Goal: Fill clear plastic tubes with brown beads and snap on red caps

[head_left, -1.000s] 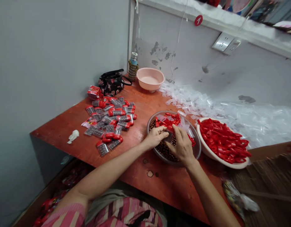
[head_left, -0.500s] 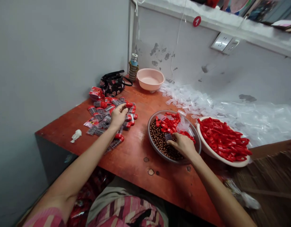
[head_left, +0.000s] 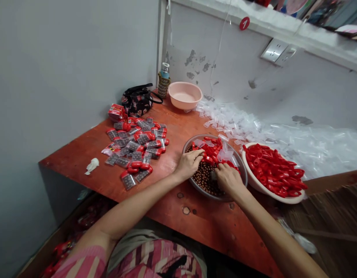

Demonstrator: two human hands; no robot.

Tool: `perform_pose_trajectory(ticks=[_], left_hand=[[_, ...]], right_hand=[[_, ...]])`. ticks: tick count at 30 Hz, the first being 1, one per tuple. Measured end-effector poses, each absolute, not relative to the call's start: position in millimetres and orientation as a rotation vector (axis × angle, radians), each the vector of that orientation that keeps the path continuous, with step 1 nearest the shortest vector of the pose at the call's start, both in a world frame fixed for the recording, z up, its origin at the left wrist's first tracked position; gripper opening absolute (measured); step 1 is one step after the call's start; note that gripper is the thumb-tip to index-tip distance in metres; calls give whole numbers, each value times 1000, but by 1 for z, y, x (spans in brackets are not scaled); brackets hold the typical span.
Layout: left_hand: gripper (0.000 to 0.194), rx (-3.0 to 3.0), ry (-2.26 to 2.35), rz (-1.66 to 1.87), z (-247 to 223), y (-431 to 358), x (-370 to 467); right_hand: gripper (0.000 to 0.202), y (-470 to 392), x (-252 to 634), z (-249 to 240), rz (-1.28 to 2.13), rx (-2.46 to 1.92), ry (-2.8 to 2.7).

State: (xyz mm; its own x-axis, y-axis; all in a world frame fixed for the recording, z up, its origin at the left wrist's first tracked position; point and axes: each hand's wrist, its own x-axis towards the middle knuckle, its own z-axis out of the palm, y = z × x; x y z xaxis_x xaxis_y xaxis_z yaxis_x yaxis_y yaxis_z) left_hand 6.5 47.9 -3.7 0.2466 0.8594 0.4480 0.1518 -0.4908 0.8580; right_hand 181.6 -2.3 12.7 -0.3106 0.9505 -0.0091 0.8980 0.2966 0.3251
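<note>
A grey bowl [head_left: 186,148] holds brown beads [head_left: 206,178], with red plastic caps [head_left: 215,148] and some clear plastic pieces on its far side. My left hand [head_left: 187,165] reaches over the bowl's left rim, thumb and fingers a little apart, fingertips at the red caps. Inside the bowl, my right hand [head_left: 229,178] is closed low over the beads, gripping a small clear container [head_left: 214,176] that is mostly hidden by the fingers. Left of the bowl lies a pile of bead-filled clear containers with red caps [head_left: 136,146].
A cream basin [head_left: 249,175] heaped with red caps stands right of the bowl. Loose clear containers [head_left: 271,143] spread along the wall. At the back are a pink basin [head_left: 184,104], a bottle [head_left: 164,73] and a flowered bag [head_left: 136,102]. Crumpled white tissue [head_left: 92,165] lies near the left edge.
My left hand has moved right, from the pile of capped containers to the bowl's caps. My right hand stays in the bowl, its clear container now lower and more hidden among the beads.
</note>
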Motion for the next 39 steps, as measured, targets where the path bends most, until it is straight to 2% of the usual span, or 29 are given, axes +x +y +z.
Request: perform_pose_trajectory(ticks=[2, 5, 8, 13, 17, 21, 24, 27, 29, 39], left_hand=[[27, 1850, 988, 1303, -8, 50, 9], [29, 1892, 1053, 1282, -11, 53, 7], [30, 1901, 1088, 1247, -11, 53, 3], [32, 1931, 987, 1139, -1, 49, 2], [38, 1895, 825, 927, 3, 43, 9], [33, 1718, 621, 886, -3, 42, 20], [32, 1492, 569, 851, -9, 44, 23], [36, 1267, 516, 768, -13, 47, 23], [37, 1210, 495, 734, -14, 47, 23], [39, 1250, 499, 727, -15, 47, 21]], right_hand=[[20, 4, 174, 7, 305, 1667, 2421], [23, 13, 166, -1, -19, 1753, 2516], [33, 16, 171, -2, -524, 1965, 2611], [41, 5, 185, 10, -1639, 2141, 2583], [41, -3, 188, 15, -2026, 2187, 2513], [40, -8, 191, 13, -1977, 2264, 2569], [43, -13, 196, 15, -1631, 2337, 2720], [38, -17, 201, 22, -1199, 2265, 2857], [34, -18, 202, 26, -1068, 2192, 2898], [28, -14, 203, 26, -1157, 2074, 2877]])
